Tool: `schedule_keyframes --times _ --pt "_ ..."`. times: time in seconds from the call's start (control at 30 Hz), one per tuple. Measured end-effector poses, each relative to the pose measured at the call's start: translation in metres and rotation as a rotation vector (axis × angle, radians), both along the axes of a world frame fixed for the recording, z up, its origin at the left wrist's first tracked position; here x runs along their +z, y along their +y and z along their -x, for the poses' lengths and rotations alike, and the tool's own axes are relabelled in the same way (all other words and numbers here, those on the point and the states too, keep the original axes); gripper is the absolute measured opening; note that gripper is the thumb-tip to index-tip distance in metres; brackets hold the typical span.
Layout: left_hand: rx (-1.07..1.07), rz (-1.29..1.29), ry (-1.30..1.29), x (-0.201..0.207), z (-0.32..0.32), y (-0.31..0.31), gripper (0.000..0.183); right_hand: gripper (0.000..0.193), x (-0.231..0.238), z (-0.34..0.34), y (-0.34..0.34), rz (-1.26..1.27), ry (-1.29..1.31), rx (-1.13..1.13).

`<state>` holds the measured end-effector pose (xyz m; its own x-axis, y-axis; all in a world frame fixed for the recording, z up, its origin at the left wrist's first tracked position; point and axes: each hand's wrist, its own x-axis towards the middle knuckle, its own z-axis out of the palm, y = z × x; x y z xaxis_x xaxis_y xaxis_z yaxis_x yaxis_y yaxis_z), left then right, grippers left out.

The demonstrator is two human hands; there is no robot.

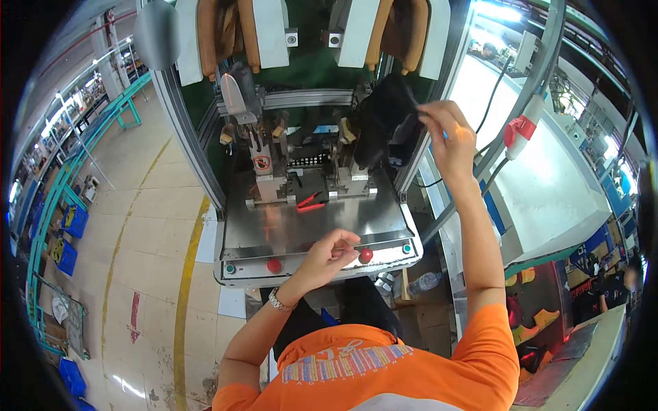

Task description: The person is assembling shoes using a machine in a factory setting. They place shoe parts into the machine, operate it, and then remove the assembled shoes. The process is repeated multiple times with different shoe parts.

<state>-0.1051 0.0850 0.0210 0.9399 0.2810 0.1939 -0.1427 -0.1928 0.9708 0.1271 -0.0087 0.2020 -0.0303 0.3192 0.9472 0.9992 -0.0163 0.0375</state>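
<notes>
A bench machine (295, 229) with a metal top stands in front of me. At its right-hand station sits a dark, soft piece that looks like a black shoe upper (385, 120). My right hand (452, 137), arm stretched forward, pinches the upper's right edge between thumb and fingertips. Over the machine's front edge hovers my left hand (330, 257), fingers curved and apart, holding nothing. It is nearest to the right red push button (367, 255). The left station bears a bare, pale upright form (234, 96). Red-handled pliers (310, 203) lie on the metal top between the stations.
Padded brown clamp arms (247, 34) hang above both stations. Another red button (274, 265) is on the front panel's left. A red-and-white plug connector (521, 131) hangs at right beside a frame post. Below it, a rack holds colourful shoe parts (534, 325). A plastic bottle (425, 282) lies under the machine.
</notes>
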Motion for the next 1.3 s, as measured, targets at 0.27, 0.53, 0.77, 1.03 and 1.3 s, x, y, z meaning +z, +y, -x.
schedule_keyframes --times 0.27,0.53,0.77,1.03,1.3 --pt "0.315 -0.459 -0.586 0.089 -0.058 -0.058 0.091 0.011 0.036 0.070 -0.056 -0.138 -0.144 -0.071" --pt "0.007 0.681 -0.240 0.003 -0.085 -0.158 0.057 0.038 -0.040 0.079 -0.165 -0.085 0.224 -0.358" --pt "-0.295 1.012 0.231 -0.066 -0.118 -0.215 0.042 0.044 -0.229 0.129 -0.300 -0.140 1.932 0.179" --pt "-0.392 0.763 0.875 -0.126 -0.129 -0.245 0.042 0.029 -0.238 0.065 -0.366 -0.824 1.907 -0.436" --pt "-0.414 0.711 0.768 -0.146 -0.127 -0.175 0.035 0.047 -0.286 -0.155 -0.585 -0.932 1.573 -0.717"
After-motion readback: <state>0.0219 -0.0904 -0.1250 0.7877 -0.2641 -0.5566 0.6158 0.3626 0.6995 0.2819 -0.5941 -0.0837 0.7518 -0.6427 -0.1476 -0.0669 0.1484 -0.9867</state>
